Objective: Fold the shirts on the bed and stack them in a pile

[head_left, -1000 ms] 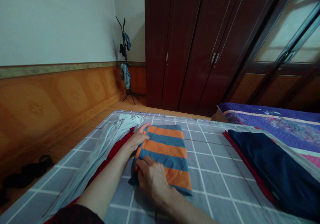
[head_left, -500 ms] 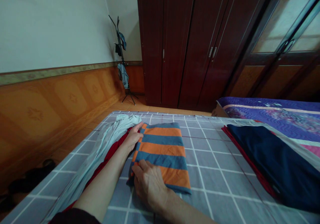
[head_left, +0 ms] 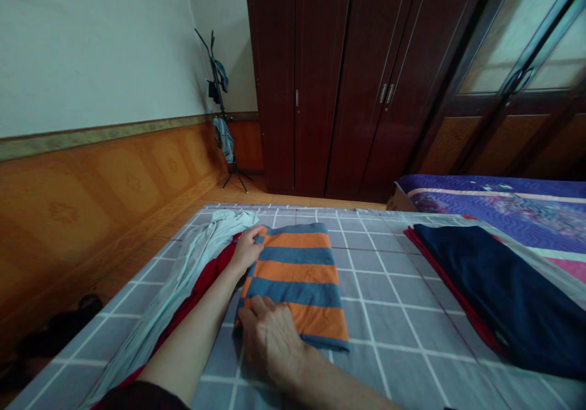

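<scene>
An orange and blue-grey striped garment [head_left: 297,273], folded into a flat rectangle, lies on the checked grey bedspread [head_left: 384,361]. At its far left corner my left hand [head_left: 249,248] is closed on the edge, thumb and fingers pinching the cloth. My right hand [head_left: 270,337] grips the near left edge, its fingers curled and partly hiding the fabric. Beneath and beside my left forearm runs a red garment [head_left: 201,303], partly covered. A pale, crumpled garment [head_left: 183,269] stretches along the left of it.
Folded dark blue clothing [head_left: 494,288] rests over a red piece at the right. Beyond it is another bed with a purple cover [head_left: 499,199]. A dark red wardrobe [head_left: 320,93] stands at the back, with a coat rack [head_left: 222,111] to its left. Dark items [head_left: 59,330] sit on the floor.
Both hands keep nearly the same place on the striped garment. The view has shifted slightly; the garment lies as before.
</scene>
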Demonstrator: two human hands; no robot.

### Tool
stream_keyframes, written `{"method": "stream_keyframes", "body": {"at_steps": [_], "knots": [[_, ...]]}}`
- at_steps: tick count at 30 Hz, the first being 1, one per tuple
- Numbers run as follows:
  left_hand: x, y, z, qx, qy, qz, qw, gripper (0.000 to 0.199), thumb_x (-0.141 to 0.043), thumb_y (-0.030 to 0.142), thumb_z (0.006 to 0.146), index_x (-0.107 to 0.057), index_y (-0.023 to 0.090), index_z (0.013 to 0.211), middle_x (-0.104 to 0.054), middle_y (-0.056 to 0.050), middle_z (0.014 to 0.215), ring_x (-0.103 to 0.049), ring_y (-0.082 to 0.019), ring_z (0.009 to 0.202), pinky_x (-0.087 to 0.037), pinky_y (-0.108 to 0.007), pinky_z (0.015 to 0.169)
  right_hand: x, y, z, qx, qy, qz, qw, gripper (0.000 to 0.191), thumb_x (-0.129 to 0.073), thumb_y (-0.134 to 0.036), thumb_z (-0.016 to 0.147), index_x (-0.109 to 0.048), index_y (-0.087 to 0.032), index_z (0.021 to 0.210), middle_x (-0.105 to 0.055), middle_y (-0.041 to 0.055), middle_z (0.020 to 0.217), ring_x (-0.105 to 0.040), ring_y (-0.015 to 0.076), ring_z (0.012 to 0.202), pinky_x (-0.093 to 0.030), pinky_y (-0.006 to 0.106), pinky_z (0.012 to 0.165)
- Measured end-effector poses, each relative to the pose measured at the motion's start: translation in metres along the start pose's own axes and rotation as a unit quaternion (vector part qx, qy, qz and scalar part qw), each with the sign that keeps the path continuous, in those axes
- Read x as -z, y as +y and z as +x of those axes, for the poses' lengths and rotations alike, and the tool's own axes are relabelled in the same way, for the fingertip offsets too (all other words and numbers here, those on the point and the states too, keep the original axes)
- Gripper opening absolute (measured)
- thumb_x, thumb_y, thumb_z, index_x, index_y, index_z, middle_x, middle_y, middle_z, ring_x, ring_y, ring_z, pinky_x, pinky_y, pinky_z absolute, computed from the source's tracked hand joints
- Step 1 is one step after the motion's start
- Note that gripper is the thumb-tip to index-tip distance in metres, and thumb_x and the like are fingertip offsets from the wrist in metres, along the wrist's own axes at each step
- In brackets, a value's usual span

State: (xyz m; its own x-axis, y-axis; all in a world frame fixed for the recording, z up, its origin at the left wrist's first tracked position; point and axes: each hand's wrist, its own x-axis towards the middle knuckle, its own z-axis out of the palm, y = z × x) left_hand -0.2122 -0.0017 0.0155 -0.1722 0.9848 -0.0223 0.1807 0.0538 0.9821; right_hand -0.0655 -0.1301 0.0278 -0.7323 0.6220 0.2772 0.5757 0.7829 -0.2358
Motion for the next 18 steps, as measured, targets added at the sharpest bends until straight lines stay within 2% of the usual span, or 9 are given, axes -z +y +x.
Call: {"method": "stream_keyframes", "body": {"at_steps": [3, 6, 8, 10, 12, 13, 16, 18], "knots": [[-0.001, 0.004, -0.001, -0.067, 0.056, 0.069, 0.994, 0.046, -0.056, 0.000, 0.062, -0.067, 0.021, 0.102, -0.053, -0.005, 0.133, -0.037, -0.027, 0.132, -0.032, -0.039, 0.108, -0.004, -0.001, -0.001, 0.023, 0.011, -0.007, 1.000, 0.007, -0.054, -0.012, 0.077, -0.058, -0.017, 0.080, -0.060, 0.0031, 0.079, -0.055, 0.0166, 0.065, -0.033, 0.026, 0.049], [-0.007, 0.012, -0.009, -0.126, 0.072, 0.125, 0.981, 0.047, -0.056, 0.001, 0.065, -0.067, 0.023, 0.105, -0.044, -0.002, 0.142, -0.030, -0.026, 0.136, -0.017, -0.038, 0.116, -0.004, 0.000, -0.003, 0.059, -0.001, -0.011, 0.998, 0.003, -0.055, -0.017, 0.077, -0.058, -0.017, 0.078, -0.061, 0.0031, 0.078, -0.054, 0.0159, 0.063, -0.032, 0.026, 0.048], [-0.014, 0.017, -0.016, -0.189, 0.022, 0.186, 0.964, 0.044, -0.056, 0.008, 0.073, -0.065, 0.024, 0.113, -0.047, -0.002, 0.140, -0.033, -0.024, 0.134, -0.016, -0.037, 0.116, 0.000, 0.002, -0.003, 0.080, -0.018, -0.001, 0.997, 0.006, -0.055, -0.021, 0.078, -0.060, -0.018, 0.076, -0.062, 0.0032, 0.077, -0.054, 0.0157, 0.062, -0.032, 0.026, 0.048], [-0.020, 0.017, -0.022, -0.240, -0.077, 0.250, 0.935, 0.041, -0.056, 0.020, 0.081, -0.061, 0.024, 0.121, -0.045, -0.003, 0.142, -0.035, -0.023, 0.134, -0.018, -0.037, 0.115, 0.009, 0.004, -0.003, 0.094, -0.037, 0.021, 0.995, 0.011, -0.055, -0.025, 0.079, -0.062, -0.017, 0.075, -0.064, 0.0036, 0.076, -0.055, 0.0156, 0.062, -0.033, 0.027, 0.050], [-0.024, 0.012, -0.025, -0.230, -0.153, 0.300, 0.913, 0.045, -0.055, 0.033, 0.084, -0.055, 0.024, 0.129, -0.040, -0.005, 0.146, -0.031, -0.025, 0.136, -0.017, -0.039, 0.114, 0.022, 0.006, -0.002, 0.092, -0.056, 0.052, 0.993, 0.014, -0.056, -0.027, 0.078, -0.065, -0.017, 0.074, -0.066, 0.0040, 0.076, -0.056, 0.0151, 0.061, -0.033, 0.027, 0.051], [-0.024, 0.009, -0.026, -0.209, -0.166, 0.326, 0.907, 0.050, -0.055, 0.037, 0.084, -0.051, 0.023, 0.132, -0.037, -0.007, 0.148, -0.027, -0.027, 0.138, -0.015, -0.042, 0.114, 0.028, 0.008, -0.001, 0.085, -0.066, 0.073, 0.992, 0.014, -0.057, -0.026, 0.077, -0.066, -0.016, 0.073, -0.066, 0.0037, 0.074, -0.055, 0.0144, 0.060, -0.033, 0.026, 0.051], [-0.025, 0.002, -0.025, -0.174, -0.129, 0.401, 0.890, 0.058, -0.050, 0.045, 0.087, -0.044, 0.017, 0.138, -0.031, -0.013, 0.150, -0.017, -0.031, 0.141, -0.006, -0.048, 0.113, 0.044, 0.014, 0.003, 0.040, -0.101, 0.196, 0.975, 0.011, -0.060, -0.022, 0.076, -0.068, -0.017, 0.070, -0.063, -0.0004, 0.063, -0.051, 0.0115, 0.054, -0.033, 0.023, 0.051], [-0.027, 0.001, -0.024, -0.198, -0.117, 0.417, 0.879, 0.058, -0.046, 0.045, 0.089, -0.040, 0.018, 0.141, -0.026, -0.011, 0.152, -0.013, -0.028, 0.142, -0.001, -0.046, 0.114, 0.048, 0.024, 0.008, 0.007, -0.118, 0.351, 0.929, 0.010, -0.061, -0.020, 0.076, -0.071, -0.017, 0.076, -0.061, -0.0029, 0.061, -0.050, 0.0094, 0.053, -0.037, 0.021, 0.053]]}}
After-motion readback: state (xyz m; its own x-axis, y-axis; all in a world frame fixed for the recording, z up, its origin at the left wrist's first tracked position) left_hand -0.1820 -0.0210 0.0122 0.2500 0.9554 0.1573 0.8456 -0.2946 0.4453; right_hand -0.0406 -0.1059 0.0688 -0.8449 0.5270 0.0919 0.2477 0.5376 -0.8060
